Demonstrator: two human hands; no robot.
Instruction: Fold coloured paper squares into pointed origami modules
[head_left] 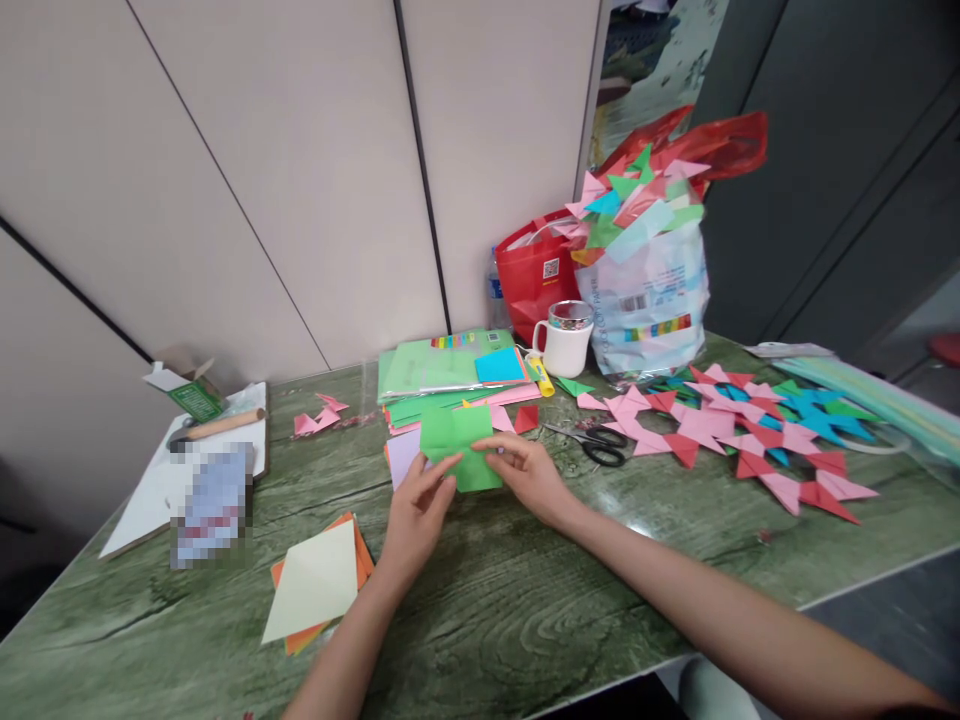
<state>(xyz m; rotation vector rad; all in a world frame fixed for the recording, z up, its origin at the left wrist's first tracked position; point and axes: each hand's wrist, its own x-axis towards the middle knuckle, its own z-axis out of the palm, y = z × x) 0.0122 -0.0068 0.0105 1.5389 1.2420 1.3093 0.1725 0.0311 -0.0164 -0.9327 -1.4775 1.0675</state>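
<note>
A creased green sheet of paper (457,430) is held up just above the table, between my two hands. My left hand (420,505) pinches its lower left part between thumb and fingers. At the right side, the thumb and fingertips of my right hand (529,475) close on the same sheet. Behind it lies a stack of coloured paper (420,365), with a lilac sheet (403,455) partly covered by the green one. Black-handled scissors (604,440) rest to the right of my right hand. Left of my left forearm is a small pile of cream and orange sheets (315,580).
Many folded pink and red paper pieces (697,425) spread over the table's right side. Behind them stand a white mug (568,345), a red bag (532,280) and a plastic bag (652,300) full of folded pieces. A hammer (221,427) lies on a white board (150,500) at left.
</note>
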